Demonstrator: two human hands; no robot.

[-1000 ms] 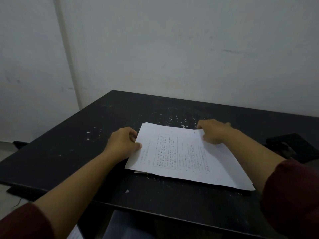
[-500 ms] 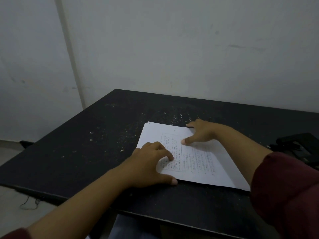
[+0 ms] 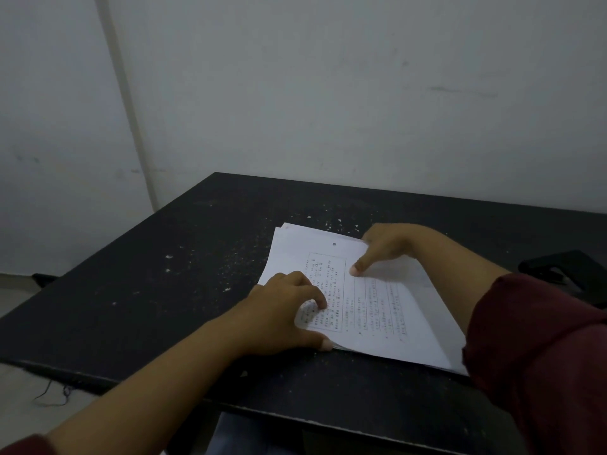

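Observation:
A stack of white printed sheets [image 3: 399, 315] lies on the black table [image 3: 157, 290], with a punched hole near its far edge. My left hand [image 3: 282, 313] grips the stack's near-left corner, curled fingertips on the top sheet and thumb along the front edge. My right hand [image 3: 389, 247] holds the far edge, its thumb pressing down on the top sheet while the other fingers curl behind the edge, mostly hidden.
A black device [image 3: 558, 274], possibly a hole punch, sits at the table's right edge. White specks litter the tabletop beyond the paper. A pale wall stands close behind the table. The floor shows at the left, below the table's edge.
My left hand moved from the stack's left edge to its near-left corner. My right hand's thumb came down onto the top sheet. The stack has shifted slightly.

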